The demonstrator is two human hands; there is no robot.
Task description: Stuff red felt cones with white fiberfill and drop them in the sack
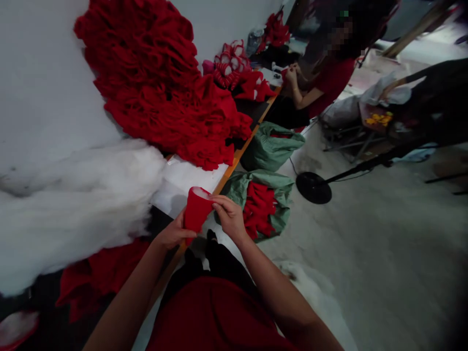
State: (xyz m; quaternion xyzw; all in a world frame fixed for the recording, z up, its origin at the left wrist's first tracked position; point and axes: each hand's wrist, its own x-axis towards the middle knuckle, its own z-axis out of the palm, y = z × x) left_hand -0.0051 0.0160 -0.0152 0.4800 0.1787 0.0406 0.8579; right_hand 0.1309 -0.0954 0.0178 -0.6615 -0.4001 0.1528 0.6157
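Observation:
Both my hands hold one small red fabric pouch (195, 210) with white stuffing showing at its open top. My left hand (171, 235) grips it from below and behind. My right hand (229, 216) pinches its upper rim from the right side. The pouch hangs just off the front edge of the table (234, 160), above my lap. A big heap of white stuffing (73, 204) lies on the table to the left of my hands.
A tall pile of red fabric pieces (164, 83) covers the table beyond. Two green bags sit on the floor, the nearer one (263, 202) full of red pieces. A co-worker (321, 78) sits farther along. A black fan stand base (313, 187) is on the floor.

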